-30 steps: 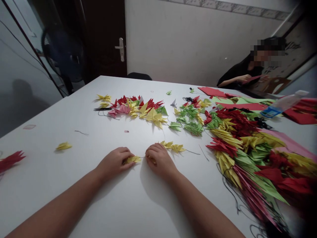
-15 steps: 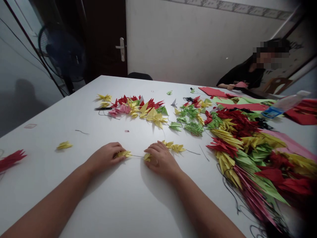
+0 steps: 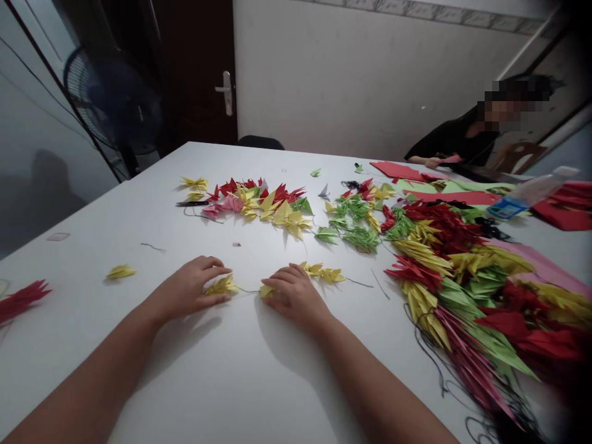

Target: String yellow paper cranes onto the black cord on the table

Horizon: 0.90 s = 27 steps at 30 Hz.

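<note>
A string of yellow folded paper cranes point(image 3: 327, 274) lies across the white table in front of me, threaded on a thin dark cord point(image 3: 250, 290). My left hand point(image 3: 192, 287) is open around the cranes at the left end point(image 3: 222, 285), thumb and fingers spread on either side of them. Curled over another part of the string, my right hand point(image 3: 296, 293) closes on yellow cranes that its fingers mostly hide. Beyond that hand, more cranes and a bare cord end stick out to the right. A separate yellow crane bundle point(image 3: 121, 271) rests left of my left hand.
Heaped crane strings in red, yellow, green and pink point(image 3: 444, 246) fill the right side. Another multicoloured row point(image 3: 263, 203) lies farther back beside black scissors point(image 3: 192, 203). A plastic bottle point(image 3: 531, 194) leans over the papers. Across the table sits another person point(image 3: 453, 135) holding pink paper.
My left hand has loosened its fingers and shifted slightly left, showing more of the yellow cranes. My right hand has slid a little to the left along the string.
</note>
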Tool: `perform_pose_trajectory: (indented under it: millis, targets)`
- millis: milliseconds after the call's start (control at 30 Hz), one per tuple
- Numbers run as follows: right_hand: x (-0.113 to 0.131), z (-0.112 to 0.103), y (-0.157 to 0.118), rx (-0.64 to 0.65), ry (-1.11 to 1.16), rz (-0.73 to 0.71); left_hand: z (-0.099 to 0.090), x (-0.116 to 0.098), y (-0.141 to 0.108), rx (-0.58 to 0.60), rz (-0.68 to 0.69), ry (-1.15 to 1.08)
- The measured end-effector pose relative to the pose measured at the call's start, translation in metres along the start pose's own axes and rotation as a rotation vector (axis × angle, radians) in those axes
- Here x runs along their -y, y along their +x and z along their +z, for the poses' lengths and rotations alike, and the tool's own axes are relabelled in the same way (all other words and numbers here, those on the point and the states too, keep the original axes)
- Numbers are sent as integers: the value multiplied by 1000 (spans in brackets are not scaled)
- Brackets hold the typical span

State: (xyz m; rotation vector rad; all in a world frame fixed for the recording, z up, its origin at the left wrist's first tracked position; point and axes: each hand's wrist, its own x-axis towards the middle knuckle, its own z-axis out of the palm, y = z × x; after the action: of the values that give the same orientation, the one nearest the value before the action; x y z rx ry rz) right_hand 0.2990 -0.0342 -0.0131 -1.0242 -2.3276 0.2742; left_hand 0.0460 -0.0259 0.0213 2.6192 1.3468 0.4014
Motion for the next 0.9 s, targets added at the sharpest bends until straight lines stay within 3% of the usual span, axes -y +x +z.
perform_pose_trajectory:
  millis: [133,267,400,533,633,900]
  targets:
    - [2,-19,-1,-169,2,-14,4,-22,7,-91,66,39]
    - [-11,-65,-6,-352,43,155,9,-42,17,-82,148,38]
    - [-48,-94,-29,-247,-56,391,21,-53,26,-36,166,45]
    - [-82,-85,-62,-154,-193,573,36,-59,34,9,165,101]
    - [-93,-73,-76,-142,-240,643,42,-60,36,-13,158,148]
    - [-92,-74,-76,-143,-130,509,37,-58,37,-69,125,207]
